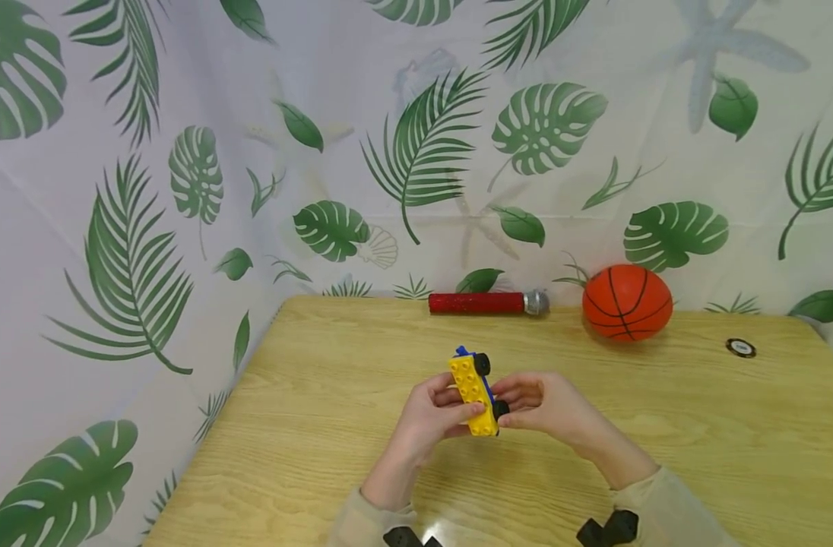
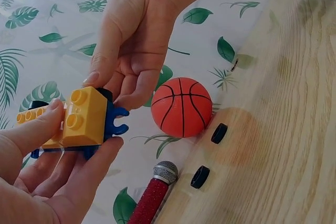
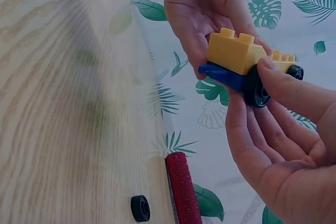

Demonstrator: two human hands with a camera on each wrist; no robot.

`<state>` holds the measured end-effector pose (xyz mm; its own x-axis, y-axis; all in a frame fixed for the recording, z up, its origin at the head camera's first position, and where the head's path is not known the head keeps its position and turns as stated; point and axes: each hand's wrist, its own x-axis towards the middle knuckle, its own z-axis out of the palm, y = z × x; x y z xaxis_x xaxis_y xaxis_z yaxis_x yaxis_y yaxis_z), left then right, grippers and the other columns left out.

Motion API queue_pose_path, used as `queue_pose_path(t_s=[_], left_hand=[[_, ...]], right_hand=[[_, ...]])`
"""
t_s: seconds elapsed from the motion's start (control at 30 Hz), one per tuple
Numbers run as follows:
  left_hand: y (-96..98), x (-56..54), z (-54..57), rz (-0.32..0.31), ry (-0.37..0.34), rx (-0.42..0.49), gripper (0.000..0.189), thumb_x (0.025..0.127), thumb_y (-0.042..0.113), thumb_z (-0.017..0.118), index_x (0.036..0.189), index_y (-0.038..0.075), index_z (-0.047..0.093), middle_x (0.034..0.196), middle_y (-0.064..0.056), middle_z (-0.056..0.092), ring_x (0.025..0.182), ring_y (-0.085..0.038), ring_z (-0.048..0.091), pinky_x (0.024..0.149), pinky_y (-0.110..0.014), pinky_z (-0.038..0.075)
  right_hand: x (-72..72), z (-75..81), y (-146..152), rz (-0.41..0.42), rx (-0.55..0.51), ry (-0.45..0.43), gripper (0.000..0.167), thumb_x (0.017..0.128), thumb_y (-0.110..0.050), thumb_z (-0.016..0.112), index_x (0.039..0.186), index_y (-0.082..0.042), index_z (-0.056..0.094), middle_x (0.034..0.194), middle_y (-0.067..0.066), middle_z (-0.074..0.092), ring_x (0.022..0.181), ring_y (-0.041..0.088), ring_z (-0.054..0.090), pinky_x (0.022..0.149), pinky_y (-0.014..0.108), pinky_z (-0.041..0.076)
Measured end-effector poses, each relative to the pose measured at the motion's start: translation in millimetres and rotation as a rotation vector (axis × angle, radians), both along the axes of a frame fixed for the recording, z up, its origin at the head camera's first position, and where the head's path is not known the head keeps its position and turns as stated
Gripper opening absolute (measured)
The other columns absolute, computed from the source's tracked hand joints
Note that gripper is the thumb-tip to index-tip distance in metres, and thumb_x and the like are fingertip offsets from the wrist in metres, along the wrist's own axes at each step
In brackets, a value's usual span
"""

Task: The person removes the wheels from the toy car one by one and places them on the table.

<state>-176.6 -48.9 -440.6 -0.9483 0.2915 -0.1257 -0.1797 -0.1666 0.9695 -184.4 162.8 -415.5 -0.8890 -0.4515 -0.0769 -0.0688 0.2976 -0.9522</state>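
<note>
Both hands hold a toy car (image 1: 469,384) up over the table, tilted so its studded yellow top faces the head camera. My left hand (image 1: 426,414) grips it with the thumb on the yellow brick body and fingers beneath. At its other side my right hand (image 1: 549,403) pinches a black wheel (image 3: 257,88) between thumb and fingers. A blue base (image 3: 223,75) with a hook-like end lies under the yellow body. Two loose black wheels (image 2: 199,177) stand on the table in the left wrist view; the head view does not show them.
On the wooden table (image 1: 307,380), a red toy microphone (image 1: 476,303) lies along the back edge. An orange toy basketball (image 1: 627,302) sits to its right, with a black-and-white poker chip (image 1: 741,348) farther right. A leaf-patterned cloth (image 1: 252,190) hangs behind.
</note>
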Motion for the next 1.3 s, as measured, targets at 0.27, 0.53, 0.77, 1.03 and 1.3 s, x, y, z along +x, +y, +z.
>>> queue_pose_path(t_s=[0.27, 0.53, 0.77, 1.03, 1.3], left_hand=[[-0.6, -3.3, -0.2, -0.009, 0.007, -0.026, 0.046, 0.087, 0.002, 0.073, 0.131, 0.003, 0.06, 0.111, -0.018, 0.071, 0.092, -0.022, 0.071, 0.076, -0.04, 0.062], [1.6, -4.0, -1.1, -0.016, 0.002, -0.04, 0.046, 0.087, 0.001, 0.074, 0.131, 0.002, 0.06, 0.11, -0.02, 0.072, 0.091, -0.023, 0.072, 0.075, -0.04, 0.062], [2.4, -1.6, 3.3, 0.007, 0.013, -0.075, 0.045, 0.086, 0.001, 0.074, 0.129, 0.001, 0.061, 0.108, -0.021, 0.073, 0.09, -0.025, 0.073, 0.071, -0.039, 0.062], [4.0, -0.9, 7.2, 0.047, -0.001, -0.07, 0.044, 0.084, 0.0, 0.076, 0.126, 0.001, 0.063, 0.106, -0.02, 0.073, 0.089, -0.026, 0.073, 0.072, -0.04, 0.062], [3.7, -2.4, 7.4, 0.062, -0.017, -0.065, 0.045, 0.083, 0.001, 0.077, 0.126, 0.001, 0.063, 0.108, -0.02, 0.073, 0.089, -0.024, 0.073, 0.073, -0.04, 0.062]], right_hand=[[1.0, -1.5, -1.8, -0.048, 0.05, 0.024, 0.041, 0.079, -0.014, 0.084, 0.108, 0.009, 0.068, 0.098, 0.013, 0.073, 0.088, 0.016, 0.068, 0.075, 0.026, 0.059], [2.6, -2.0, -2.0, -0.06, 0.036, -0.014, 0.039, 0.078, -0.014, 0.084, 0.103, 0.011, 0.068, 0.086, 0.011, 0.074, 0.075, 0.014, 0.069, 0.069, 0.03, 0.06], [3.7, 0.7, -3.8, -0.057, 0.036, -0.051, 0.037, 0.079, -0.013, 0.084, 0.101, 0.012, 0.067, 0.082, 0.009, 0.074, 0.071, 0.014, 0.069, 0.068, 0.034, 0.061], [5.3, 3.5, -6.8, -0.099, 0.065, -0.039, 0.036, 0.079, -0.011, 0.083, 0.102, 0.011, 0.067, 0.083, 0.01, 0.074, 0.071, 0.015, 0.068, 0.068, 0.035, 0.061], [5.5, 5.0, -9.6, -0.151, 0.093, -0.036, 0.035, 0.077, -0.01, 0.084, 0.102, 0.01, 0.069, 0.085, 0.013, 0.075, 0.072, 0.016, 0.07, 0.07, 0.04, 0.061]])
